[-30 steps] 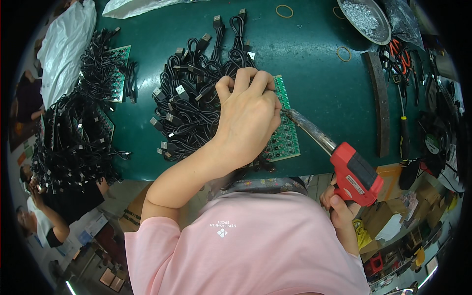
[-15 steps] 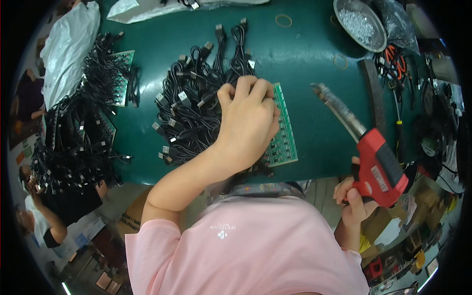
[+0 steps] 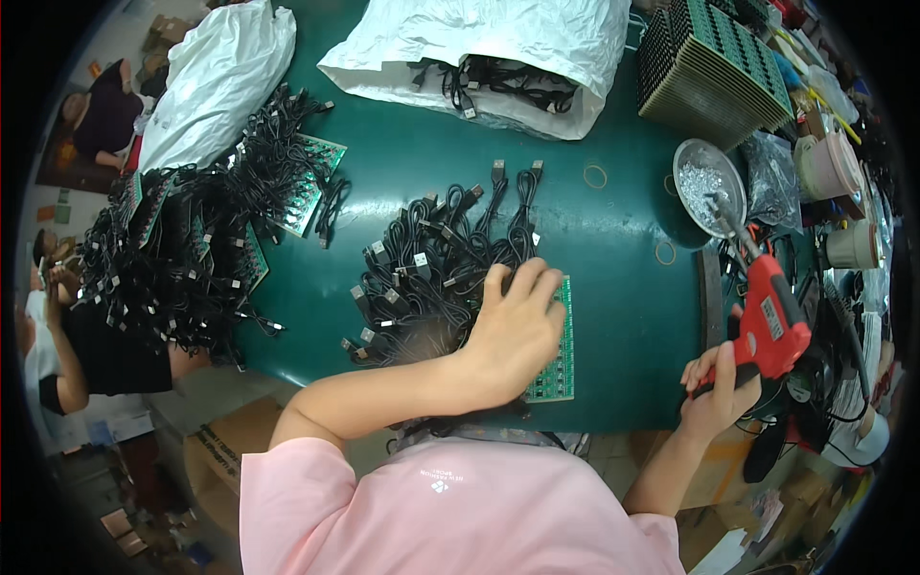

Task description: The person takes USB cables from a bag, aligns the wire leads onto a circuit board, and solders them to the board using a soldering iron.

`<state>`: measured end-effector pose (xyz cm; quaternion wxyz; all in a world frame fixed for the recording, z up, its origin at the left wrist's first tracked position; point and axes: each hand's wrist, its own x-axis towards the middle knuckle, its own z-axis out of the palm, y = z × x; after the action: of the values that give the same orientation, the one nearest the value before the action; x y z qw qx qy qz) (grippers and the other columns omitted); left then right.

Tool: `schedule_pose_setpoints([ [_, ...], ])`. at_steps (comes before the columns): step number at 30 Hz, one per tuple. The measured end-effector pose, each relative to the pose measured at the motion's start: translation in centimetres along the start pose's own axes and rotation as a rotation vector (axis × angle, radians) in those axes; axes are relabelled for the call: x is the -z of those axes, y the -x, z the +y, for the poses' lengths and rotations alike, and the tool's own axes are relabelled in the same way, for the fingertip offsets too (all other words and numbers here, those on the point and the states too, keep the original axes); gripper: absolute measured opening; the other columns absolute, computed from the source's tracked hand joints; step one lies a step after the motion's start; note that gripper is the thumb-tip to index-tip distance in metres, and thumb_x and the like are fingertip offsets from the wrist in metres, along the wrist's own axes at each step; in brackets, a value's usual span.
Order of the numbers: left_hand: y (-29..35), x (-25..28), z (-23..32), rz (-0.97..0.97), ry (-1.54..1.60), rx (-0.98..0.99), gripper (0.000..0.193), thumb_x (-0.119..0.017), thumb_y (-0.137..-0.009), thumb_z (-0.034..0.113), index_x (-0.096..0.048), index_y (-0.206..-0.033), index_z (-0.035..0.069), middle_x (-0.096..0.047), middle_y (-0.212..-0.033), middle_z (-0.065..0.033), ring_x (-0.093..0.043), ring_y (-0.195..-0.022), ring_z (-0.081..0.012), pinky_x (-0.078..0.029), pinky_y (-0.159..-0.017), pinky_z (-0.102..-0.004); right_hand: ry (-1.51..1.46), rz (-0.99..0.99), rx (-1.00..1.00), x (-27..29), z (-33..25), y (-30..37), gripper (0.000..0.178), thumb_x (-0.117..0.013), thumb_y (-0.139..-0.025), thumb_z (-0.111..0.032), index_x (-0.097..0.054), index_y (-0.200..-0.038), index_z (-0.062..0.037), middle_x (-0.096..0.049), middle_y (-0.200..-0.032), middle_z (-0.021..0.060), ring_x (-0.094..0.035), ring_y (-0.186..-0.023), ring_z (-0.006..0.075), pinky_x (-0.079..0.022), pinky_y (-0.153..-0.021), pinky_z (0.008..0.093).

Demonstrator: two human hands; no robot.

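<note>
My left hand [image 3: 517, 331] is bent over a green circuit board [image 3: 565, 335], with its fingers curled down at the board's upper left edge. Whatever the fingertips pinch is hidden beneath them. Black USB cables [image 3: 431, 259] lie in a bunch to the left of the board, their metal plugs pointing up and left. At the right, my right hand [image 3: 719, 388] is wrapped around the handle of a red soldering gun [image 3: 771, 321]. The gun's metal tip reaches the near rim of a round metal bowl [image 3: 707, 177] containing small silvery bits.
A heap of cables and boards [image 3: 172, 259] covers the table's left side. A white sack [image 3: 479, 48] holding more cables lies at the back, and a stack of circuit boards [image 3: 714, 72] stands back right. Rubber bands [image 3: 595, 175] lie on the green tabletop [image 3: 632, 316].
The view has shifted, showing more of the table's back. My right hand has brought the soldering gun's tip up to the metal bowl. My left hand remains over the board.
</note>
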<state>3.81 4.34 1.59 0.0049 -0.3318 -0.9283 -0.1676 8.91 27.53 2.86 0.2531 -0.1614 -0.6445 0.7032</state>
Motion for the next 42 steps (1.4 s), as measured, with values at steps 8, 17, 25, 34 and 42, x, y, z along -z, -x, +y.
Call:
schedule_pose_setpoints([
  [8, -14.9, 2.7, -11.0, 0.366, -0.267, 0.143, 0.023, -0.068, -0.073, 0.014, -0.064, -0.09, -0.001, -0.063, -0.099, -0.0183, -0.058, -0.099, -0.0346, -0.045, -0.081, -0.0422, 0.025, -0.061, -0.037, 0.3, -0.2, 2.0, 0.042, -0.052, -0.088, -0.002, -0.041, -0.124, 0.0169, -0.062, -0.092, 0.0204, -0.043, -0.041, 0.0068, -0.037, -0.037, 0.0231],
  [17, -15.2, 3.0, -16.4, 0.575, 0.206, 0.177, 0.019, -0.069, -0.078, 0.021, -0.074, -0.088, 0.005, -0.069, -0.08, -0.016, -0.066, -0.073, -0.0307, -0.051, -0.068, -0.0393, 0.027, -0.02, -0.078, 1.2, 0.3, 3.0, 0.047, -0.054, -0.085, 0.001, -0.038, -0.127, 0.0145, -0.054, -0.123, 0.0294, -0.045, -0.043, 0.0073, -0.039, -0.038, 0.0241],
  [25, -8.5, 6.6, -15.1, 0.749, 1.0, 0.356, 0.012, -0.073, -0.083, 0.013, -0.07, -0.087, 0.001, -0.069, -0.086, -0.005, -0.061, -0.075, -0.0108, -0.048, -0.071, -0.026, 0.007, -0.07, -0.081, 0.5, 0.6, 2.9, 0.047, -0.054, -0.085, 0.001, -0.039, -0.128, 0.0139, -0.061, -0.107, 0.0261, -0.044, -0.041, 0.0073, -0.039, -0.038, 0.024],
  [34, -4.9, 6.4, -10.1, 0.377, 1.251, 0.327, 0.014, -0.068, -0.086, 0.006, -0.067, -0.096, -0.003, -0.07, -0.085, -0.0107, -0.063, -0.067, -0.011, -0.047, -0.053, -0.0211, -0.085, -0.096, -0.155, -0.6, 0.1, 4.0, 0.047, -0.054, -0.087, -0.004, -0.039, -0.127, 0.0164, -0.053, -0.059, 0.0093, -0.041, -0.038, 0.0085, -0.039, -0.039, 0.024],
  [42, -0.8, 4.7, -1.3, 0.068, 0.793, 0.132, 0.013, -0.066, -0.082, -0.003, -0.069, -0.095, 0.0, -0.067, -0.081, -0.0082, -0.061, -0.068, -0.0118, -0.047, -0.06, -0.0246, -0.168, -0.253, -0.302, -5.3, 0.2, 4.1, 0.048, -0.071, -0.074, 0.012, -0.052, -0.118, 0.0091, -0.068, -0.1, 0.0184, -0.068, -0.084, 0.0202, -0.054, -0.067, 0.0244],
])
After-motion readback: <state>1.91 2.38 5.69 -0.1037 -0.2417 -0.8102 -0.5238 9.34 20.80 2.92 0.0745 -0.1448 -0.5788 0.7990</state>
